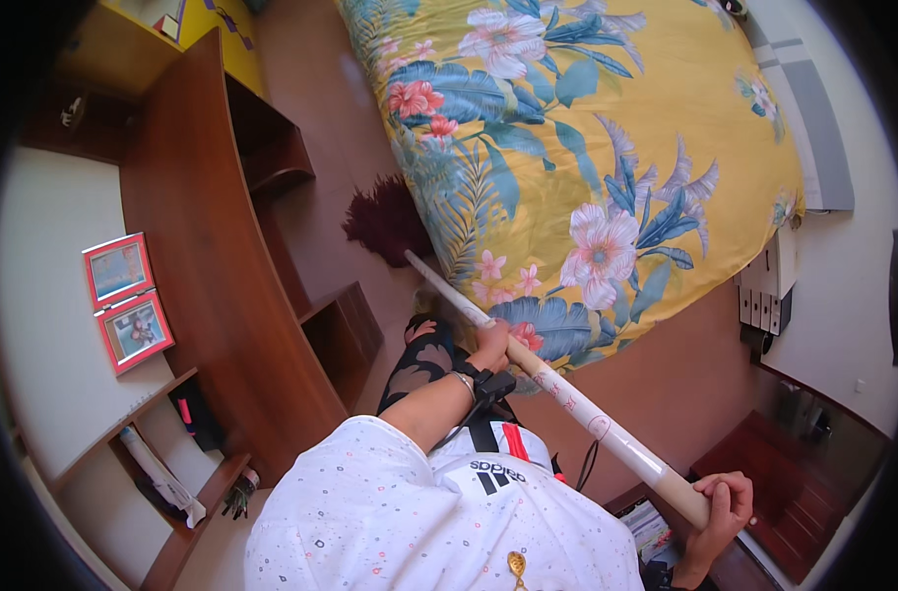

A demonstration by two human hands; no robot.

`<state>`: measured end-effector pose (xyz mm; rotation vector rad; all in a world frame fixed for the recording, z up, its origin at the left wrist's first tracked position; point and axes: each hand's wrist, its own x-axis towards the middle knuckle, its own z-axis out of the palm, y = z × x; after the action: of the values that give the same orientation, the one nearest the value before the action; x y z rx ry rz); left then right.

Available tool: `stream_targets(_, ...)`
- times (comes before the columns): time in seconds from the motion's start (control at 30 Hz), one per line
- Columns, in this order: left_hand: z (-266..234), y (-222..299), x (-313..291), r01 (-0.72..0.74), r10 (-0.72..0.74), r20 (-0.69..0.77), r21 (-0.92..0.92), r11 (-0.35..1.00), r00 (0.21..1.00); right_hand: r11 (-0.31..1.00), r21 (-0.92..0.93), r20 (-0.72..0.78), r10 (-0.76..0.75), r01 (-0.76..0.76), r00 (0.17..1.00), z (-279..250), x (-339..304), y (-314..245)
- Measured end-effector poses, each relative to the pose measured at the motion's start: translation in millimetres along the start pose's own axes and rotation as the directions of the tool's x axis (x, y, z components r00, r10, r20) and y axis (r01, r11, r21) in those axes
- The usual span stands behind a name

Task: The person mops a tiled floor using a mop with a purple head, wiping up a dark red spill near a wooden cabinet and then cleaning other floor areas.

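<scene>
Floral bed (567, 128), top cut off, hands (491, 347) gripping a broom handle (599, 426), left grip partly hidden

One broom (579, 406), one bed (557, 167), one desk (203, 207), picture frames (135, 332) (two of them)

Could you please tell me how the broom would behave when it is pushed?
The broom handle looks long and straight, so it is probably stiff. Its shiny surface might be somewhat slippery. The dark red bristles look fine and bushy, so they would likely bend.
</scene>
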<state>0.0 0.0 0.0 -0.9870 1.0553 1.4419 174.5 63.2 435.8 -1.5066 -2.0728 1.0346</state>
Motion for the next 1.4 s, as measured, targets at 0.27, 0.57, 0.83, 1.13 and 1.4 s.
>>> stream_targets(0.27, 6.0, 85.8, 6.6, -0.148, 0.15, -0.081, 0.027, 0.989, 0.985, 0.935, 0.314, 0.118, 0.13, -0.162, 0.984, 65.3, 60.9, -21.5)
stream_targets(0.57, -35.0, 216.1, 40.1, -0.281, 0.253, -0.152, -0.208, 0.937, 0.955, 0.852, 0.523, 0.313, -0.152, -0.037, 0.937, 182.1, 148.0, -87.3)
stream_targets(0.83, -105.1, 271.5, 68.5, -0.318, 0.279, -0.211, -0.176, 0.932, 0.937, 0.929, 0.369, 0.645, -0.238, -0.023, 0.726, 241.3, 155.5, -61.1)
stream_targets(1.13, -85.4, 203.1, 47.6, -0.329, 0.299, -0.141, -0.499, 0.802, 0.944, 0.846, 0.534, 0.511, -0.324, 0.002, 0.796, 213.7, 180.4, -75.7)
stream_targets(1.4, -62.2, 127.0, 34.8, -0.24, 0.284, -0.022, -0.597, 0.765, 0.959, 0.77, 0.638, 0.531, -0.409, -0.032, 0.743, 128.3, 140.7, -43.5)
